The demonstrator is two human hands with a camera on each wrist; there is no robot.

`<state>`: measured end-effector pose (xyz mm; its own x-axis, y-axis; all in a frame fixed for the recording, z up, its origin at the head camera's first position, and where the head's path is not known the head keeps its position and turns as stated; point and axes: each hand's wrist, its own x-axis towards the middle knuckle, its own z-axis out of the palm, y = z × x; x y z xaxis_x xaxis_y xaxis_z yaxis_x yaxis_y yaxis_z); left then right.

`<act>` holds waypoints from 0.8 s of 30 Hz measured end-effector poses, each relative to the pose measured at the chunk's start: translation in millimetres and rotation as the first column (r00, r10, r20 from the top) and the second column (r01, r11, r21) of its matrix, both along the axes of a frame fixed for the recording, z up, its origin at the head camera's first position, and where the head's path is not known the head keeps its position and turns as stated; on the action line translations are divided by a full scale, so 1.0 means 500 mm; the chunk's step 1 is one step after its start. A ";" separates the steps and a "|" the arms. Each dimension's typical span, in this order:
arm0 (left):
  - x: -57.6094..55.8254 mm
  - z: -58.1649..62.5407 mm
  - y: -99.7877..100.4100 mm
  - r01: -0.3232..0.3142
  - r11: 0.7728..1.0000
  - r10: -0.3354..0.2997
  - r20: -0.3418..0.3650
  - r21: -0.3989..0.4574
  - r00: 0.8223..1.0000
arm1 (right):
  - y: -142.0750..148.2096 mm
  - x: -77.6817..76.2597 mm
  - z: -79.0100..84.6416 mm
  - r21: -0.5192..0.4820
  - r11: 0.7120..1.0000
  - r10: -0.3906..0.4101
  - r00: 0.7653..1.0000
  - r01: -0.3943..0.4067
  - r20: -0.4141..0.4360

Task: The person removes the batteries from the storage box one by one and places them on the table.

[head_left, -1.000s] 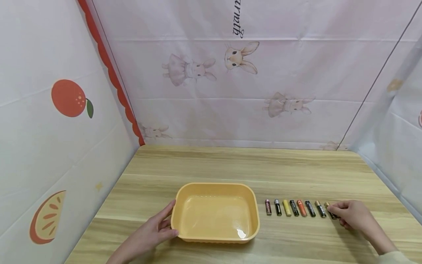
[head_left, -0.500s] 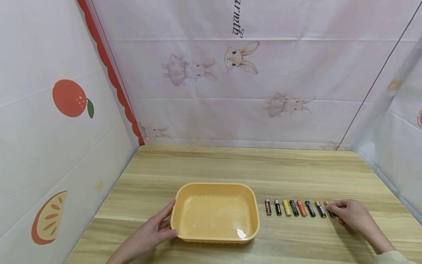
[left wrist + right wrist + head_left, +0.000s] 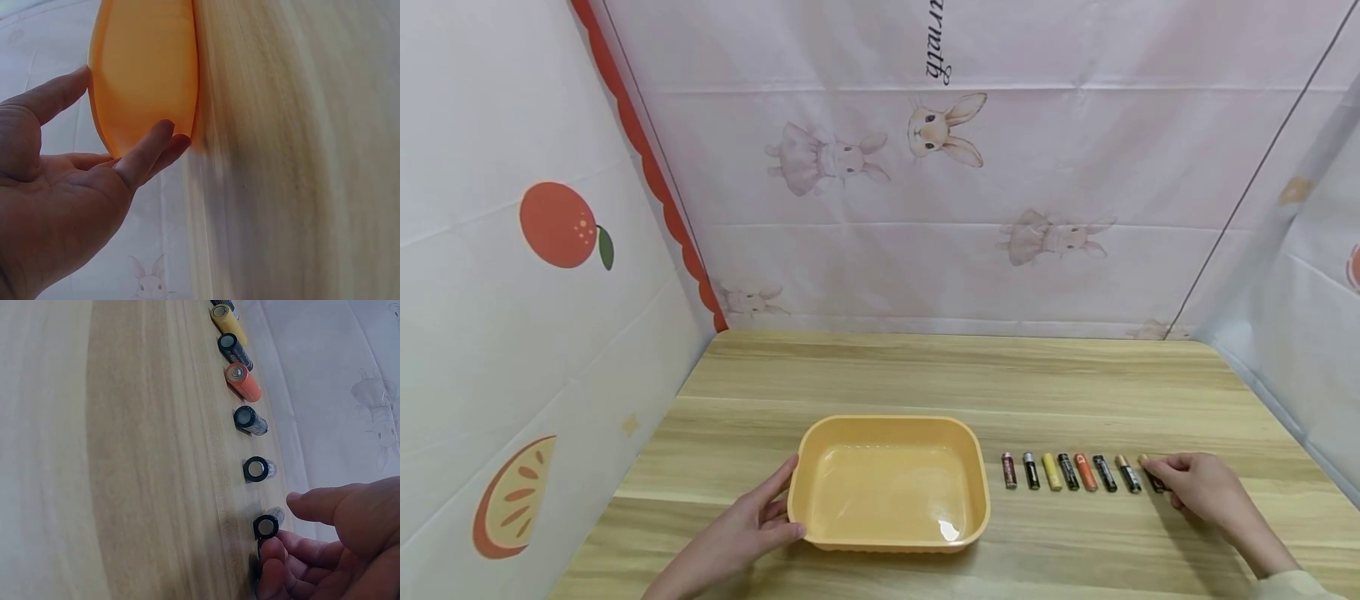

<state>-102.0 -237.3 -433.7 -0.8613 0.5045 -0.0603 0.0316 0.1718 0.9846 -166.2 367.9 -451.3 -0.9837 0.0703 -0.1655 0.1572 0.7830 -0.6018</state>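
Observation:
A yellow rectangular plastic tub (image 3: 889, 546) sits on the wooden table. My left hand (image 3: 745, 521) touches its left side; in the left wrist view the thumb (image 3: 59, 94) meets the rim and fairly straight fingers rest against the outer wall. To the right of the tub lies a row of several batteries, among them a yellow one (image 3: 1052, 472) and an orange one (image 3: 1086, 472). At the row's right end my right hand (image 3: 1202, 487) pinches a black battery with a gold end (image 3: 1144, 460). The thumb and fingers hide part of it; its flat end (image 3: 267, 526) shows in the right wrist view.
The table (image 3: 925, 367) ends against a pale curtain (image 3: 880, 275) printed with rabbits. A white sheet with fruit prints (image 3: 557, 225) hangs along the left side, and another pale sheet (image 3: 1311, 308) borders the right.
The right hand's thumb has shifted slightly up over the end battery, covering more of its lower part. The left hand and the tub stay where they were.

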 end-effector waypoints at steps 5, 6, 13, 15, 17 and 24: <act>0.001 0.000 0.000 -0.009 1.000 0.009 -0.005 -0.014 1.000 | 0.000 0.002 0.002 -0.006 1.000 -0.008 1.000 0.008 0.017; 0.001 0.000 -0.001 -0.010 1.000 0.010 -0.007 -0.015 1.000 | 0.000 0.002 0.002 -0.005 1.000 -0.007 1.000 0.008 0.018; 0.001 -0.004 -0.005 -0.018 1.000 0.018 -0.006 -0.024 1.000 | 0.002 0.001 0.000 -0.008 1.000 -0.003 1.000 0.003 0.024; 0.001 -0.006 -0.006 -0.021 1.000 0.020 -0.001 -0.022 1.000 | 0.003 0.000 -0.001 -0.007 1.000 -0.001 1.000 0.002 0.022; 0.001 -0.007 -0.006 -0.020 1.000 0.020 0.006 -0.017 1.000 | 0.003 0.000 -0.001 -0.005 1.000 0.001 1.000 -0.001 0.018; 0.003 -0.003 -0.009 -0.030 0.999 0.030 0.010 -0.011 0.999 | 0.006 0.003 0.004 0.009 1.000 0.011 1.000 -0.011 -0.019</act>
